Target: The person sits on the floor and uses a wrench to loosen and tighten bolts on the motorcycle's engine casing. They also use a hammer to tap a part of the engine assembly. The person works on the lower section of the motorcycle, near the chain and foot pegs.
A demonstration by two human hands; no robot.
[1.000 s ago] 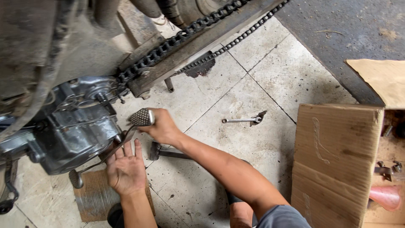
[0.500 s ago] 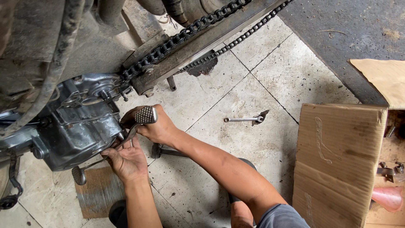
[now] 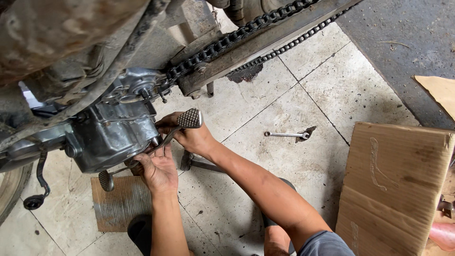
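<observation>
Fitting step at the engine case (image 3: pixel 111 135), left of centre: right hand (image 3: pixel 192 137) closed round the gear-shift lever (image 3: pixel 177 128) below its ribbed pad, left hand (image 3: pixel 159 168) half-open, apparently steadying the lever's hub; next calls for seating it squarely.

L hand (image 3: pixel 159 168) rose to lever under engine (image 3: pixel 113 135), R hand (image 3: pixel 189 135) now gripping pedal (image 3: pixel 189 118).

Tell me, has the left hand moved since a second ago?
Yes. The left hand has gone up from over the cardboard scrap to the engine case, beneath the gear lever held by the right hand.
</observation>
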